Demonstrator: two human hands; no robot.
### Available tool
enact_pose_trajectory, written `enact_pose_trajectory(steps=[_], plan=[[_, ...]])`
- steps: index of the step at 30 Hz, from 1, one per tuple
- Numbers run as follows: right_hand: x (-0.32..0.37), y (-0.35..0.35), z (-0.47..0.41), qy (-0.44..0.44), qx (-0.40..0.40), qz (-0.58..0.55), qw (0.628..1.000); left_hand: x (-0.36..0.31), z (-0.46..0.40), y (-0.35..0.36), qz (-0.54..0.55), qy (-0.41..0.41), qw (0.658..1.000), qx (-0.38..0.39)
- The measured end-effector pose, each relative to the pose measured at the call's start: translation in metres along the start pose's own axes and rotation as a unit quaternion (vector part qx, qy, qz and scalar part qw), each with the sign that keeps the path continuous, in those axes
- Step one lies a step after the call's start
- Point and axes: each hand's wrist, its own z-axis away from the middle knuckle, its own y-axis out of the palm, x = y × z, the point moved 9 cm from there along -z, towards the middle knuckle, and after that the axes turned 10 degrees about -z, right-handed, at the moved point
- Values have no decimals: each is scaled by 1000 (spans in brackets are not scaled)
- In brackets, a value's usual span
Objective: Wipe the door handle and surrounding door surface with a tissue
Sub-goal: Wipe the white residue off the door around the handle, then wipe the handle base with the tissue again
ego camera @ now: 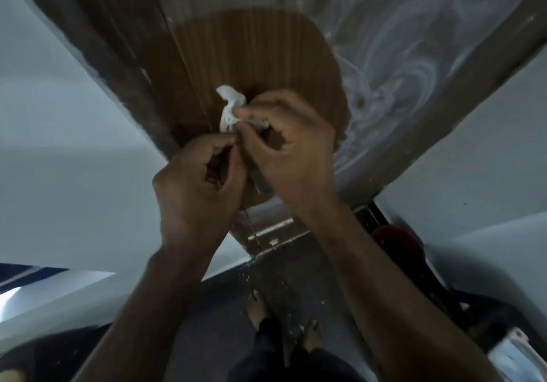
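I judge it partly done: a clean patch [251, 65] shows on the dusty door [399, 41], handle hidden, while my right hand [291, 147] and left hand [198, 180] both keep a pinching grip on the crumpled tissue [229, 109].

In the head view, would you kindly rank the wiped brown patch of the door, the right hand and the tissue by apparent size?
1. Wiped brown patch
2. Right hand, though it is nearer the camera, so it looks larger than it is
3. Tissue, partly hidden by fingers
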Motion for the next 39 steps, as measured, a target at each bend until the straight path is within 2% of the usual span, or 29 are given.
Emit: enact_pose_trajectory(steps=[4, 10, 15, 21, 25, 28, 31, 36, 39], plan=[[-17, -56, -2, 21, -18, 58, 998, -31, 1, 38, 40, 87, 993, 66], [-54, -124, 28, 129, -81, 103, 983, -61, 7, 89, 88, 110, 981, 130], [-77, -179, 62, 214, -130, 167, 954, -89, 14, 153, 113, 139, 949, 259], [-98, -253, 120, 316, -193, 223, 902, -127, 48, 244, 142, 164, 903, 372], [-125, -317, 174, 400, -248, 249, 847, -160, 91, 306, 130, 201, 845, 478], [-154, -366, 227, 460, -287, 253, 801, -186, 133, 355, 88, 256, 782, 561], [-180, -406, 273, 508, -328, 242, 759, -204, 167, 397, 55, 281, 736, 613], [-230, -450, 310, 561, -334, 206, 729, -215, 205, 463, 10, 254, 713, 654], [-260, -466, 341, 598, -355, 192, 692, -210, 218, 497, -7, 219, 707, 672]])
